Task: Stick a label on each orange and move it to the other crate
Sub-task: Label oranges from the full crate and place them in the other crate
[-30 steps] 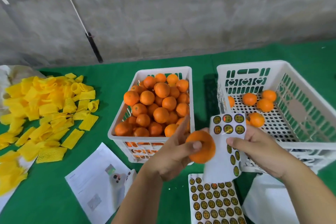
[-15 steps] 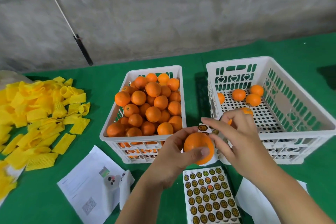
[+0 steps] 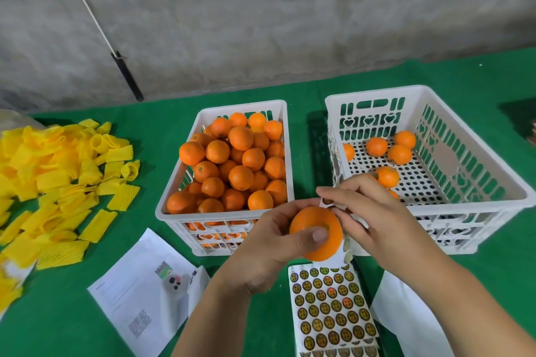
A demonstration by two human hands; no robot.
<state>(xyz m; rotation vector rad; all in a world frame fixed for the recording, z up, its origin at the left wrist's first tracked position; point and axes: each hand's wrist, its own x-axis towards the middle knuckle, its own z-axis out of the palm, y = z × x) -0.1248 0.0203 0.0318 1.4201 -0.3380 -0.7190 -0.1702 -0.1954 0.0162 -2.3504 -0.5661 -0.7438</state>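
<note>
Orange (image 3: 314, 230) between both crates' near rims

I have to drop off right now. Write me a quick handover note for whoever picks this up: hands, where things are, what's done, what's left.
Left hand grips one orange in front of the crates, thumb across its face.
Right hand pinches a small label strip against that orange; whether a label is on yet cannot be told.
Full crate sits centre, heaped with oranges. Receiving crate to its right holds only a few.
A label sheet lies flat below the hands.
Done: a few oranges moved.
Left: finish this orange, put it in the receiving crate, then work through the full crate.
</note>
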